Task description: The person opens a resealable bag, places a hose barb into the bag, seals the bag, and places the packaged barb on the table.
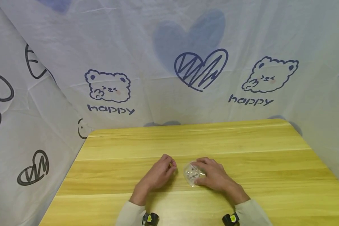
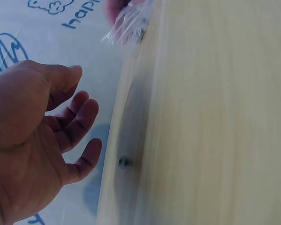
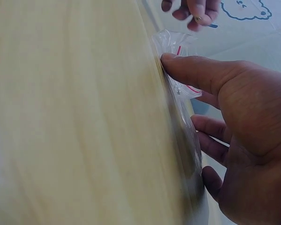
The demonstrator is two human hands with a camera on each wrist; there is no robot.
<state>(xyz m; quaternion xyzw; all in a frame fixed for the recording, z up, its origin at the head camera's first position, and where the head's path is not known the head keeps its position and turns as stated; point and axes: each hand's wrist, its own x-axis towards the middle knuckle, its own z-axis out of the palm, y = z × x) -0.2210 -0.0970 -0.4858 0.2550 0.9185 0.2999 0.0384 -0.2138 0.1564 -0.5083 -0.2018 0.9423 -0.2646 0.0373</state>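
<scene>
A small clear zip bag (image 1: 192, 174) with a red seal line lies on the table and has several small metal parts in it. My right hand (image 1: 213, 174) grips its right side, with the thumb (image 3: 192, 70) on the near edge and fingers at the far side. To the left of the bag and apart from it, my left hand (image 1: 159, 172) hovers low over the wood with curled fingers. A tiny brass-coloured piece (image 3: 199, 18) shows at its fingertips, mostly hidden. Near that hand a small dark blurred part (image 2: 125, 161) appears at the table surface.
The wooden table (image 1: 124, 144) is light yellow with plank lines. White cloth (image 1: 147, 56) printed with bears and hearts hangs behind it and along both sides. Each wrist carries a black strapped camera.
</scene>
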